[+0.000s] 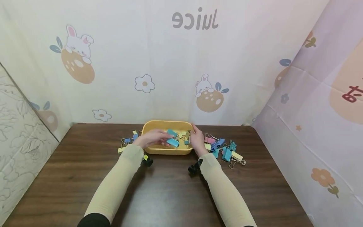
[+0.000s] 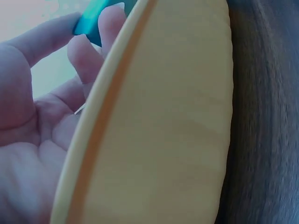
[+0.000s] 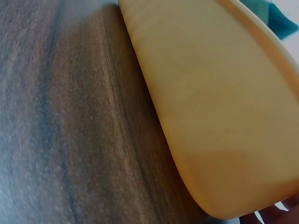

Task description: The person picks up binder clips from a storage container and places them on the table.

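Observation:
A yellow plastic basket (image 1: 165,151) stands near the back of the table with several binder clips inside, among them a teal one (image 1: 171,132) and small yellow ones. My left hand (image 1: 153,137) reaches over its left side and pinches a blue binder clip (image 1: 173,142) between thumb and fingers. In the left wrist view that clip (image 2: 93,21) shows at the fingertips, partly hidden behind the basket wall (image 2: 159,112). At the basket's right end, my right hand (image 1: 197,141) grips the rim. Only its fingertips (image 3: 278,210) show in the right wrist view, against the outer wall.
To the right of the basket lies a pile of binder clips (image 1: 227,154) in blue, teal, pink and yellow. A smaller group, with a yellow clip (image 1: 121,150), lies on the left. The dark wooden table (image 1: 164,195) meets a printed curtain (image 1: 119,63) behind.

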### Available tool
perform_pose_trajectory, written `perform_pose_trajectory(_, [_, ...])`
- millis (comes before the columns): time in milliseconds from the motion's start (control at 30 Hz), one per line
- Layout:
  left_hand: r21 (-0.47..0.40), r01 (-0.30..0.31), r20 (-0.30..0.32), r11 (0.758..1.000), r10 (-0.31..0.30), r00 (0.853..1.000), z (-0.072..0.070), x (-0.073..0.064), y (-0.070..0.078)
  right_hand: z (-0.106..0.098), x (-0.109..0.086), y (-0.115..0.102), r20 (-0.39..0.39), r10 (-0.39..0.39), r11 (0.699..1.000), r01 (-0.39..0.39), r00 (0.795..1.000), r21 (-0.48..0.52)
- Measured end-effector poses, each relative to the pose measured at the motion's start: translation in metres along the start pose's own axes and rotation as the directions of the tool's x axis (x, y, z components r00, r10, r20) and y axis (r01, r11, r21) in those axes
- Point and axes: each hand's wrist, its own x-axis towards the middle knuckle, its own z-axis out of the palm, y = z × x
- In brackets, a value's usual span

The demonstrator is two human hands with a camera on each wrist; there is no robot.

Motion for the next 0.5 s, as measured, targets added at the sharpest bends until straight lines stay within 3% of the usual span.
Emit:
perform_pose_trajectory(233, [-0.009,0.007,-0.067,1.0,-0.008,0.998,-0.005,-0.005,-0.004,0.0,-0.001,0.0,0.011,0.003,1.0,-0.003,1.0,-0.018])
perform_pose_trajectory(500, [0.099,-0.073,-0.01,0.992,0.075,0.997,-0.013,-0.016,0.003,-0.001,0.0,-0.001,0.011,0.008,1.0,-0.008,1.0,-0.007])
